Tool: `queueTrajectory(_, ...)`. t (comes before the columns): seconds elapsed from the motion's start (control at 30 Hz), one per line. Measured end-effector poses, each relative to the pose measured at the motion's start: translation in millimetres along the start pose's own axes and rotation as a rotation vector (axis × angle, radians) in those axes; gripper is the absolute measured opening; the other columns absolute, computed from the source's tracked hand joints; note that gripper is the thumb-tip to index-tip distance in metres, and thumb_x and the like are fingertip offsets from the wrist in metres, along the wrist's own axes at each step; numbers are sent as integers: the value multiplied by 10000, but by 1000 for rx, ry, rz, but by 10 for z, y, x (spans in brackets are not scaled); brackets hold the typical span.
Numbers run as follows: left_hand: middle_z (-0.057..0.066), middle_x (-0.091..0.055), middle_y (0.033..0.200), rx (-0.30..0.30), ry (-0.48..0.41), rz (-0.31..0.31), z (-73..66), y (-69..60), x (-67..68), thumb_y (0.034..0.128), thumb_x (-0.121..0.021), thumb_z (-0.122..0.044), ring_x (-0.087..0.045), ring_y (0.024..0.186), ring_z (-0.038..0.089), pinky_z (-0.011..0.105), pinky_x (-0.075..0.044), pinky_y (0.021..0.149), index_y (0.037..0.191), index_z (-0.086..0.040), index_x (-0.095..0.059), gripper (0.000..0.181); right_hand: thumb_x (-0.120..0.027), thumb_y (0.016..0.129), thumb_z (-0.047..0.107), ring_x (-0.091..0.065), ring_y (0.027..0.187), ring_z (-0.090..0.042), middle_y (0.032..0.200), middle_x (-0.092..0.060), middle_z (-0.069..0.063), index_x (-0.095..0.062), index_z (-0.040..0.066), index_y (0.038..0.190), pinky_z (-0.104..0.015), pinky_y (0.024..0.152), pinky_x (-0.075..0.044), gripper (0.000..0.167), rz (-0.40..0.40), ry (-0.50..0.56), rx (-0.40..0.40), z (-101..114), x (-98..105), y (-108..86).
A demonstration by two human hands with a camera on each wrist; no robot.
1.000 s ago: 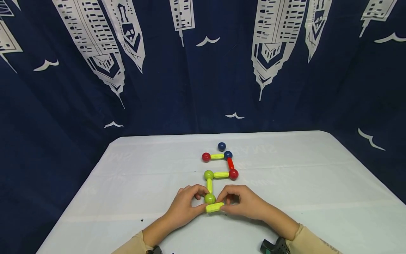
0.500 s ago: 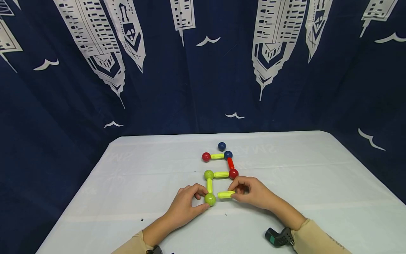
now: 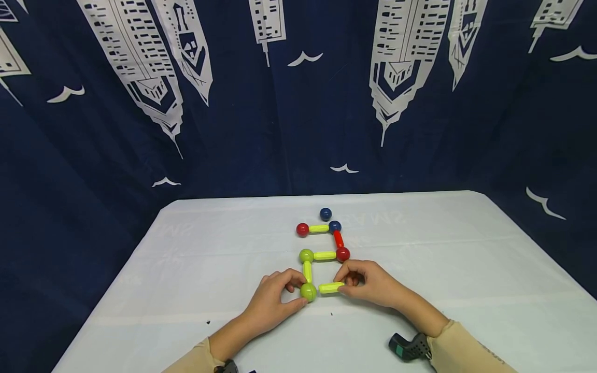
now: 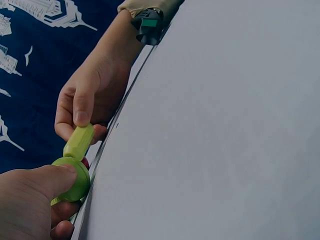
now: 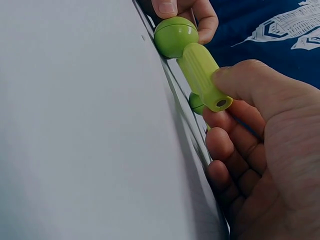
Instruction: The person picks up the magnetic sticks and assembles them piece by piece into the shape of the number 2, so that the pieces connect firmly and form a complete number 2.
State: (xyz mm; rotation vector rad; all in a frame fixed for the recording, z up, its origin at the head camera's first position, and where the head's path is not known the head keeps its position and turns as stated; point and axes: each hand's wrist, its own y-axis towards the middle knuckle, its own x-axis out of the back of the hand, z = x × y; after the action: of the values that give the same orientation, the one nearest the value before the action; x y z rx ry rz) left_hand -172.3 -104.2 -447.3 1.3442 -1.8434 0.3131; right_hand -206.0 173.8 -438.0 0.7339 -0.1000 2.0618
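In the head view my left hand pinches a green ball at the near end of a zigzag chain of balls and magnetic rods. My right hand grips a yellow-green magnetic rod between thumb and fingers. The rod points left toward that ball; a narrow gap shows from above, while both wrist views show its end close by, and contact is unclear. A dark hole marks the rod's free end in the right wrist view. One more green ball joins the chain through an upright rod.
Farther along the chain lie a red ball, a red rod, a blue ball and another red ball. A loose blue ball sits behind. The white table ends at a dark blue curtain.
My right hand carried the rod away from in front of the near green ball, to the ball's right and slightly farther back. My left hand stayed on the ball.
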Motion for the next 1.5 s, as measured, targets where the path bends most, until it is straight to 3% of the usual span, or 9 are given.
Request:
queueTrajectory(0.57,-176,-687,1026,-3,1,18,-21,19,28,853,-793,-287,-536,894,1,327,-375,887,1160,-273,-623,351,-781,851,152,-539,741,-69,796,-610,7,-709,131,978,-200,665,-473,148,-4,-22,-4,31,-15,7)
queueTrajectory(1.13,-207,-669,1004,-14,-16,45,-14,13,12,885,-760,-292,-541,918,19,308,-369,852,1190,-368,-661,329,-762,873,160,-552,762,-66,812,-610,45,-697,174,994,-210,705,-497,138,31,-46,4,38,27,-32)
queueTrajectory(1.27,-212,-668,996,-19,-17,33,-14,22,10,880,-765,-292,-542,911,14,300,-367,842,1183,-362,-668,326,-717,914,160,-573,806,-91,894,-642,27,-693,151,1025,-219,720,-504,114,-9,-47,-9,65,77,-16)
queueTrajectory(1.5,-217,-664,1000,0,-17,46,-2,14,14,881,-765,-300,-537,909,6,305,-362,842,1179,-376,-665,323,-670,947,144,-596,826,-127,988,-701,-56,-697,89,1051,-227,701,-513,121,-172,-78,-114,66,260,147)
